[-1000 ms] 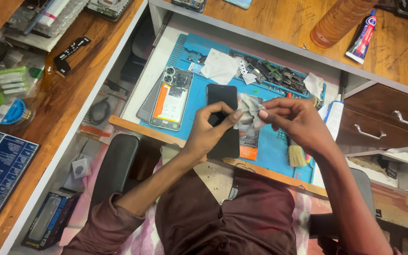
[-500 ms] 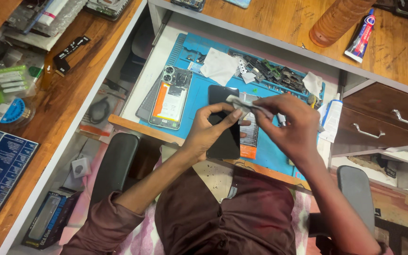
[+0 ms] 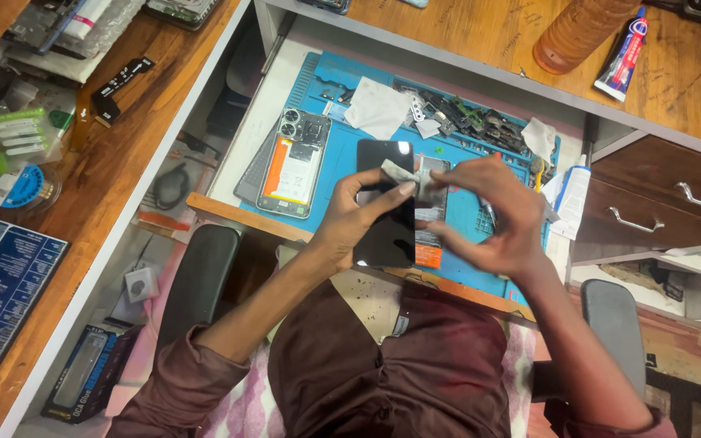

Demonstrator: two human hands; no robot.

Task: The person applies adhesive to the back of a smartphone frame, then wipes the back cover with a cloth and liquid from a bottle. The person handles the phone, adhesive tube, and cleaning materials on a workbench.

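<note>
Black phone screen (image 3: 386,207), held upright over blue mat (image 3: 342,77), steadied for wiping; left hand (image 3: 356,212) fingers closed round its edge; right hand (image 3: 492,215) fingers pinching grey cloth (image 3: 403,174) against glass; opened phone (image 3: 292,162) beside, on table (image 3: 480,32).

A black phone screen panel (image 3: 387,219) stood nearly upright on its long axis above the blue mat (image 3: 480,231) of the surface, its glossy dark face turned upward and catching a small glare at the top edge. A small crumpled grey-white wipe (image 3: 403,173) lay pressed against the panel's upper right part, partly overhanging its right edge.
</note>
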